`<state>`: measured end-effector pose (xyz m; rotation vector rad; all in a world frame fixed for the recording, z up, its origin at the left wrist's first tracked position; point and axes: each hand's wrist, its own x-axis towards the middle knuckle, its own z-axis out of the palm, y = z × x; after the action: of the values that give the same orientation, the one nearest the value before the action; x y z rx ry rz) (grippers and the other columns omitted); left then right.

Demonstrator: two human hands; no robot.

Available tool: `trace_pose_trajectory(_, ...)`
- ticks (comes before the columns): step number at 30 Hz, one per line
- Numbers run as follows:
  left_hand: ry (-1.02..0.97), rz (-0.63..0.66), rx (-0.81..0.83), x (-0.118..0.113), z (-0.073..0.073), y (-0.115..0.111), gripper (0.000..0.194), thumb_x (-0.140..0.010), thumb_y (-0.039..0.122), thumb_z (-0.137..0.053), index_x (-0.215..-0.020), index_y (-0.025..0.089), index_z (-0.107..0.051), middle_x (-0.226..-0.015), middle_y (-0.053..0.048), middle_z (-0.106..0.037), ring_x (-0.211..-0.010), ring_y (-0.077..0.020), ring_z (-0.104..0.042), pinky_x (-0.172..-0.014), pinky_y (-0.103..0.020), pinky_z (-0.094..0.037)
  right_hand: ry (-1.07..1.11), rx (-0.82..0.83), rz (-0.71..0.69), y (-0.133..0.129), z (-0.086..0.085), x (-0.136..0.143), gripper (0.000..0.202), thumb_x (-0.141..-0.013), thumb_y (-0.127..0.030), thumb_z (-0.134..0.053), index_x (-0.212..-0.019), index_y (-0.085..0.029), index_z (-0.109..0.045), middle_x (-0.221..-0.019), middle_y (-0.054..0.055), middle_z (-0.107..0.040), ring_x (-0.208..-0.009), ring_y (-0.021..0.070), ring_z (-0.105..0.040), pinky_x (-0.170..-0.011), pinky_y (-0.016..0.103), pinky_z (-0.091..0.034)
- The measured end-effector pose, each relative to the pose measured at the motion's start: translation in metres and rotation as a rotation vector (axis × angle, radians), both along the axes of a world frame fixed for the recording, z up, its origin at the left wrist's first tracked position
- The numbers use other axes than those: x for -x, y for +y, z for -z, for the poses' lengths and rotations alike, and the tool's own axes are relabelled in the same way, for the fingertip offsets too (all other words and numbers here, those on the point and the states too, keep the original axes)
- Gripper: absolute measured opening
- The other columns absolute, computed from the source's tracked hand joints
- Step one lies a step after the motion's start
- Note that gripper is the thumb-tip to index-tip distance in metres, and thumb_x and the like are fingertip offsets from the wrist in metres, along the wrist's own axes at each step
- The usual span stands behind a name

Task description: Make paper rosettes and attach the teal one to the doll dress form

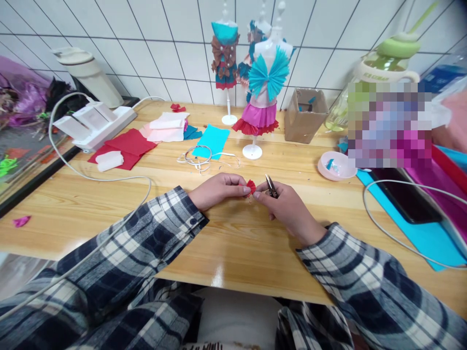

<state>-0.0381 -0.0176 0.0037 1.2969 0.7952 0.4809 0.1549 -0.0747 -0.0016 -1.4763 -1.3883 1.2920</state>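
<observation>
My left hand (226, 189) pinches a small fan of pleated red crepe paper (251, 186) between thumb and fingers. My right hand (286, 201) is closed around a dark metal tool (270, 185), which looks like small scissors; its tips point up and away and its handles are hidden in the palm. The thumb and index finger of that hand also meet the right edge of the red paper. Just beyond stands a mini dress form (264, 95) with a blue pleated bow, a pink skirt and a red ruffled hem.
Behind are another dress form (224, 58), a cardboard box (305, 116) and a pink bowl (336, 165). A blue sheet (215, 138) lies near coiled wire (199, 154); red paper (127, 146) and a power strip (100, 127) are left. A phone (404, 197) and cables lie right.
</observation>
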Motion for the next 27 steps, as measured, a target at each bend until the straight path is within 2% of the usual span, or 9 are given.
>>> trace_pose_trajectory(7, -0.031, -0.049, 0.027, 0.0008, 0.0032, 0.0011, 0.026, -0.075, 0.037, -0.074, -0.081, 0.013, -0.068, -0.083, -0.004, -0.068, -0.079, -0.0151, -0.060, -0.080, -0.031, -0.043, 0.056, 0.044, -0.024, -0.0007, -0.0028, -0.0003, 0.024, -0.077, -0.041, -0.066, -0.080, -0.017, -0.063, -0.063, -0.003, -0.049, -0.049, 0.0090, -0.043, -0.038, 0.021, -0.040)
trace_pose_trajectory(13, -0.018, -0.028, 0.003, 0.0006, 0.0027, 0.0022, 0.025, -0.076, 0.037, -0.074, -0.081, 0.013, -0.068, -0.085, -0.004, -0.069, -0.083, -0.0161, -0.060, -0.085, -0.033, -0.043, 0.021, 0.041, -0.038, 0.0000, -0.0010, -0.0007, 0.031, -0.078, -0.041, -0.065, -0.099, -0.017, -0.069, -0.070, -0.001, -0.057, -0.049, 0.0081, -0.043, -0.041, 0.022, -0.039)
trace_pose_trajectory(22, 0.000, -0.009, -0.011, -0.0005, -0.0007, -0.0002, 0.025, -0.076, 0.039, -0.073, -0.079, 0.014, -0.068, -0.084, -0.004, -0.068, -0.080, -0.0153, -0.058, -0.081, -0.031, -0.042, -0.021, 0.026, -0.006, 0.0000, -0.0026, 0.0005, 0.028, -0.078, -0.042, -0.064, -0.091, -0.017, -0.067, -0.063, -0.003, -0.053, -0.045, 0.0080, -0.042, -0.040, 0.022, -0.038)
trace_pose_trajectory(27, 0.003, -0.024, 0.008, -0.0003, -0.0007, -0.0005, 0.025, -0.075, 0.038, -0.074, -0.081, 0.014, -0.069, -0.084, -0.003, -0.068, -0.080, -0.0145, -0.058, -0.080, -0.030, -0.042, 0.003, 0.031, -0.001, -0.0001, -0.0032, 0.0006, 0.023, -0.078, -0.039, -0.065, -0.087, -0.018, -0.064, -0.066, -0.003, -0.054, -0.047, 0.0079, -0.043, -0.039, 0.021, -0.038)
